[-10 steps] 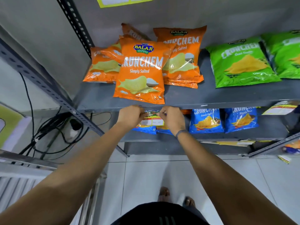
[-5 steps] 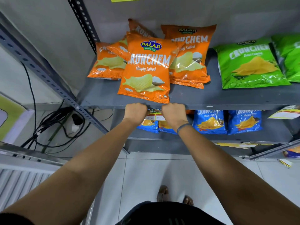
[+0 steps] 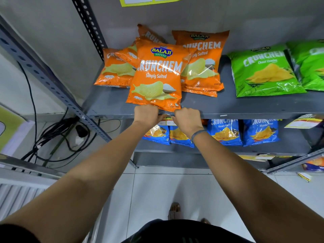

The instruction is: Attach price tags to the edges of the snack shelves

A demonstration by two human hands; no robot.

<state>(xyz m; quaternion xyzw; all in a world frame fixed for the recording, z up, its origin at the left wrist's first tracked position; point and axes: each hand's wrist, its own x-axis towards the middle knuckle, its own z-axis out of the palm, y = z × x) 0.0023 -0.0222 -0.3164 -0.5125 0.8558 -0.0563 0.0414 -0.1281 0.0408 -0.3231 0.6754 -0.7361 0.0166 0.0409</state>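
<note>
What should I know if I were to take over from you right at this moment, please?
Left hand and right hand: both pressed against the front edge of the upper shelf, pinching a price tag between them, just below the front orange Simply Salted bag.
Done: tag is at the edge; whether it is stuck yet is hidden.
Left: press it firm, release, then tag the green bags section. Another tag hangs at the right.
</note>
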